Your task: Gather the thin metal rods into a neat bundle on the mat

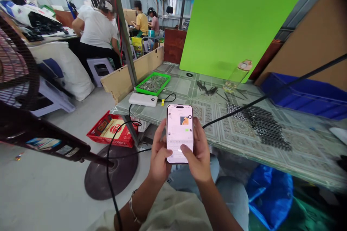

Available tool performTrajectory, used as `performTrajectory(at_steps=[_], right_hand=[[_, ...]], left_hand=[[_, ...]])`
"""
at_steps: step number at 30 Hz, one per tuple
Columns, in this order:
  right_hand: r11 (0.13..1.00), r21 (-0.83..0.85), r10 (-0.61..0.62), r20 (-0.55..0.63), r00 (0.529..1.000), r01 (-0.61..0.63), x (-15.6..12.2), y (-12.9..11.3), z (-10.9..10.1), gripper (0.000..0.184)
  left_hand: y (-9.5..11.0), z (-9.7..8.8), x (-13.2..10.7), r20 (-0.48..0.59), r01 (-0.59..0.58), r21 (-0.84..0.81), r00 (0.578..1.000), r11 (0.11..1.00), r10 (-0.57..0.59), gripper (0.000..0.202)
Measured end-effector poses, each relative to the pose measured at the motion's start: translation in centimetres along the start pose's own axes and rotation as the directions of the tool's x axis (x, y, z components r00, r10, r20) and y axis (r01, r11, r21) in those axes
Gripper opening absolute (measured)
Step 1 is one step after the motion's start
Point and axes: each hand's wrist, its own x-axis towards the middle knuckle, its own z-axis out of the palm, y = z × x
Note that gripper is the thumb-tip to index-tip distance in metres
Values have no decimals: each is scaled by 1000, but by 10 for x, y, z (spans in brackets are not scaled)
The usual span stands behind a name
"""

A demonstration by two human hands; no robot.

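A smartphone (177,137) is held upright in front of my lap, its lit screen showing a chat with a keyboard along the lower part. My left hand (159,151) wraps its left side, thumb at the keyboard's edge. On the opposite side my right hand (200,153) grips the phone, and that thumb rests over the keys. Beyond the phone, a white power bank (143,99) with a black cable lies near the table's edge. A green tray (166,83) of small metal pieces sits behind it. To the right, a row of thin dark rods (268,128) lies on the table.
The patterned table (217,115) carries a clear bottle (234,77) and a blue bin (303,95). A black cable (244,106) crosses in front. A fan stand (54,137) and a red basket (114,130) are at left. Several people sit behind, one in a white shirt (96,32).
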Motion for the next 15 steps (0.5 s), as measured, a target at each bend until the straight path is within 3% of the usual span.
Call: performTrajectory(at_steps=[6, 12, 15], right_hand=[[999, 52, -1, 19, 1000, 0, 2, 6, -2, 63], [997, -60, -34, 115, 993, 41, 4, 1, -2, 72], [999, -40, -8, 173, 985, 15, 4, -2, -3, 76]], left_hand=[[-1, 1, 4, -57, 25, 15, 998, 1000, -24, 90], [-2, 1, 6, -70, -7, 82, 997, 997, 13, 92], [-2, 1, 6, -78, -5, 79, 997, 997, 11, 92]])
